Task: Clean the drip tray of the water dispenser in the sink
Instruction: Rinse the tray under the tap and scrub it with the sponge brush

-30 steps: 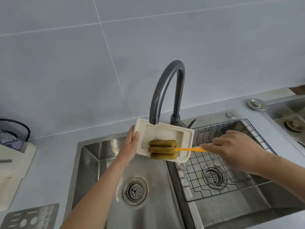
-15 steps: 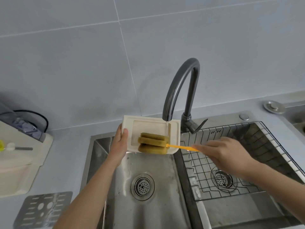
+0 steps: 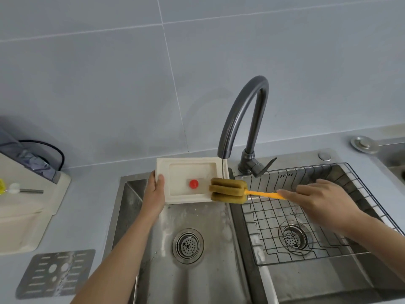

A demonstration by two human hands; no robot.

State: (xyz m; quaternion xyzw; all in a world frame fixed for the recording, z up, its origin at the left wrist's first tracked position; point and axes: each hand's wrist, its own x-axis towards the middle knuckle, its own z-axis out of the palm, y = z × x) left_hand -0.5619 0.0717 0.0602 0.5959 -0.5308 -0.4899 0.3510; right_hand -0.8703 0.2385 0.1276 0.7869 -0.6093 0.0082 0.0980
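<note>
A cream rectangular drip tray (image 3: 186, 170) is held above the left sink basin (image 3: 197, 270), tilted toward me, with a small red float (image 3: 194, 183) showing in its recess. My left hand (image 3: 154, 191) grips the tray's left edge. My right hand (image 3: 317, 199) holds the orange handle (image 3: 263, 194) of a brush with a green-brown sponge head (image 3: 228, 190). The sponge sits at the tray's right edge, under a thin stream of water from the dark curved faucet (image 3: 241, 115).
A wire rack (image 3: 306, 227) lies in the right basin. On the counter to the left stand the cream water dispenser (image 3: 24, 207) and a perforated metal grille (image 3: 54, 273). A faucet lever (image 3: 266, 166) juts toward the right basin. A round metal cap (image 3: 363, 144) sits at far right.
The sponge has slid right, off the tray's recess to its right edge, uncovering the red float. The view has shifted, and the tray now sits lower left of the spout.
</note>
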